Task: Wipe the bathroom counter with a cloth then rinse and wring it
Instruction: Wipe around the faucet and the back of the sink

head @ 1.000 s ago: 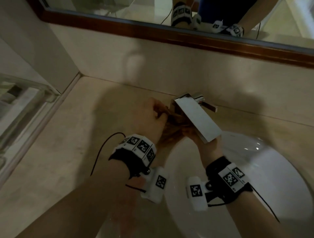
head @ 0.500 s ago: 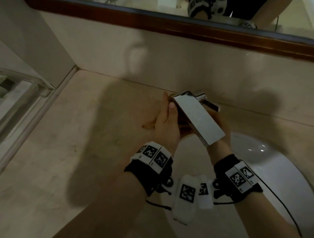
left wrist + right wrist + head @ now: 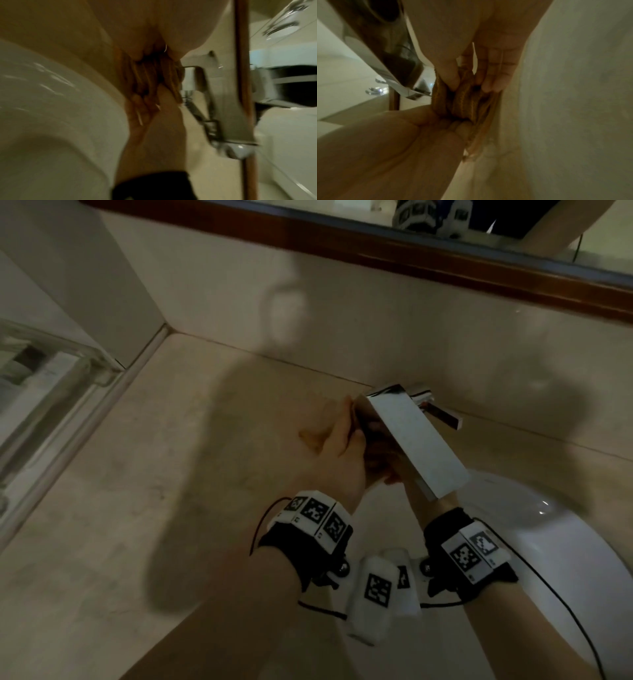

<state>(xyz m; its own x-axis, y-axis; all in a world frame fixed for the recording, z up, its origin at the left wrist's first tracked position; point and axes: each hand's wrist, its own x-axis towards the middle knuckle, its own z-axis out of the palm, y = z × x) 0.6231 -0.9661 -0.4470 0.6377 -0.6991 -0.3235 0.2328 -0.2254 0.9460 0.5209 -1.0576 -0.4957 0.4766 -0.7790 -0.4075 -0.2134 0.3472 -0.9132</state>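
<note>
Under faucet, hands squeeze cloth at basin rim.

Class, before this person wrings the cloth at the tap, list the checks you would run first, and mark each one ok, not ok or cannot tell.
1. Cloth bunched between both hands: ok.
2. Left hand has fingers curled round the cloth: ok.
3. Right hand pinches the cloth's other end: ok.
4. Cloth held under the faucet spout, by the basin: ok.
5. Water running: cannot tell, no stream shows.
6. Cloth rinsed clean: cannot tell, views are dim and blurred.
</note>
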